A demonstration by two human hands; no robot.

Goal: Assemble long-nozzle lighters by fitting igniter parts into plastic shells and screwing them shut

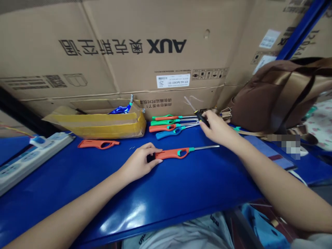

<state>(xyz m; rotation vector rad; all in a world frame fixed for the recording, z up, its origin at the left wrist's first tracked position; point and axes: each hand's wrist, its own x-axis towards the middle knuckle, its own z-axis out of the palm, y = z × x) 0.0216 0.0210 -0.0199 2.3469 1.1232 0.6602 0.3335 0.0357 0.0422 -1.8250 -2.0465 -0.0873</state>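
My left hand (pixel 142 159) is closed around the handle end of an orange gas lighter (pixel 171 153) with a green trigger and a long metal tube pointing right. In my right hand (pixel 215 127) is a screwdriver (pixel 202 118) with a black and yellow handle, its shaft tilted up and to the left above the table. Beyond the held lighter, a row of several orange, green and blue lighters (pixel 166 128) lies with tubes toward the right. A loose orange handle shell (pixel 98 144) rests to the left. Tiny metal screws (pixel 132 148) lie near it.
A yellow-taped cardboard box (pixel 109 126) holds blue lighter parts (pixel 121 109) at the back. A white power strip (pixel 33 160) lies on the left of the blue table (pixel 166 197). A brown bag (pixel 269 93) and a notebook (pixel 269 152) are on the right. Large cardboard (pixel 103 76) stands behind.
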